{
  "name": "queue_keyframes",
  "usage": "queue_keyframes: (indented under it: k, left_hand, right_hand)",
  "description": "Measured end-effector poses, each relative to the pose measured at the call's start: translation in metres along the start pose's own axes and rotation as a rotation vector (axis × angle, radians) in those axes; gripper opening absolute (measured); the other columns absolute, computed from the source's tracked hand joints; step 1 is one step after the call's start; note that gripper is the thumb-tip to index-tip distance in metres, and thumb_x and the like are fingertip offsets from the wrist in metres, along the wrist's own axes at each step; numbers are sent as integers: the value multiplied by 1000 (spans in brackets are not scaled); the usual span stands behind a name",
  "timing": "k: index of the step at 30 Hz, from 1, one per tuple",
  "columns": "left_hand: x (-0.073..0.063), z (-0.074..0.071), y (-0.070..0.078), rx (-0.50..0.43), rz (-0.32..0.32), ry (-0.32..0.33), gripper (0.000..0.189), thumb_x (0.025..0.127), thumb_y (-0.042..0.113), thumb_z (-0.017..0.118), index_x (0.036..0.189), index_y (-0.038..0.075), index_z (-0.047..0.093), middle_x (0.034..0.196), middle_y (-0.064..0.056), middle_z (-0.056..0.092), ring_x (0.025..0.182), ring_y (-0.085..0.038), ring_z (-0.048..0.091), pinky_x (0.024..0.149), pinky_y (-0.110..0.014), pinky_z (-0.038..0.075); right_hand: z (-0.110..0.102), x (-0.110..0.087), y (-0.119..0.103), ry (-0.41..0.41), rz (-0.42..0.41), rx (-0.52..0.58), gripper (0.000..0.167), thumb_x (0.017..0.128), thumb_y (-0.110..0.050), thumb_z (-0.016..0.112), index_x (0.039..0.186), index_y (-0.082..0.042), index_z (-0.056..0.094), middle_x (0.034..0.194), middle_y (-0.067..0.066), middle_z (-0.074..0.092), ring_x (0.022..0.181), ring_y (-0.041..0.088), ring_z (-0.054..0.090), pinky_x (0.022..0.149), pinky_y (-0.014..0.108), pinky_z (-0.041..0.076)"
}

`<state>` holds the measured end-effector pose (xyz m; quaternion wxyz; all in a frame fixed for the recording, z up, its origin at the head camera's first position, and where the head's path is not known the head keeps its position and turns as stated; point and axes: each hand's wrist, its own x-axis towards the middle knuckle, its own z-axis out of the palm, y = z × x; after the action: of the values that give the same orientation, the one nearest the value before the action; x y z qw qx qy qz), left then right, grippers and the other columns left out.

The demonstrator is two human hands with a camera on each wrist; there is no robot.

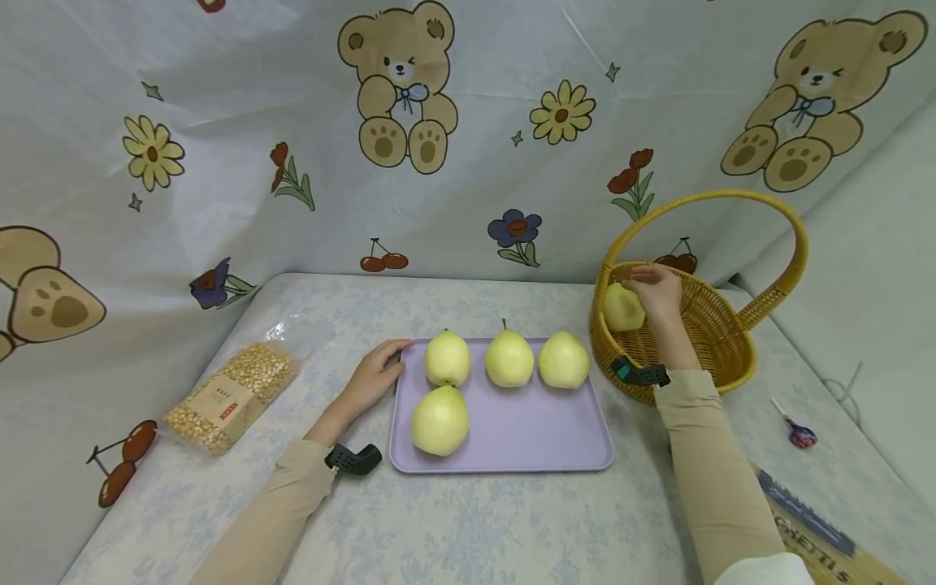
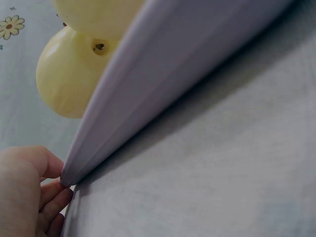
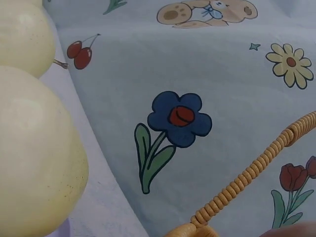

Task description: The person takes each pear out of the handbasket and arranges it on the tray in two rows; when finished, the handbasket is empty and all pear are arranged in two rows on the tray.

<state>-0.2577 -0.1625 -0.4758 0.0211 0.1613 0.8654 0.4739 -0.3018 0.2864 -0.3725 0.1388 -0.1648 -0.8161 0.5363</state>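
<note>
My left hand (image 1: 375, 375) pinches the far left corner of a lilac tray (image 1: 526, 443), thumb on one side of the rim and fingers on the other. Four pale yellow-green pears lie on it, among them a front pear (image 1: 440, 421), a back left pear (image 1: 448, 358) and a right pear (image 1: 564, 360). My right hand (image 1: 658, 294) reaches into a yellow wicker basket (image 1: 737, 345) and grips a pear (image 1: 623, 309) near its top, by the left wall. In the right wrist view only a sliver of the hand shows; that pear is hidden.
A clear bag of yellow kernels (image 1: 234, 396) lies to the left. On the right are a wrapped lollipop (image 1: 801, 435) and a spaghetti packet (image 1: 819, 528), partly under the right arm. The basket handle (image 1: 705, 195) arches high. A printed cloth hangs behind the table.
</note>
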Motion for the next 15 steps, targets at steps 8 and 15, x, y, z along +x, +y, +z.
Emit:
queue_keyframes:
  k: [8,15]
  left_hand:
    - [-1,-1,0,1,3,3,42,95,9,49,137,7,50,145,-13,46,138,-29,40,115,-45,33]
    - [-1,0,-1,-2,6,1,41,96,10,48,137,7,50,145,-12,46,138,-28,39,116,-45,32]
  right_hand:
    - [-2,0,3,-102,15,-99,49,92,-10,58,138,3,45,140,27,46,134,40,37,111,52,35]
    - [-4,1,6,-199,19,-128,56,92,-6,56,144,4,36,146,31,36,135,46,34,112,54,34]
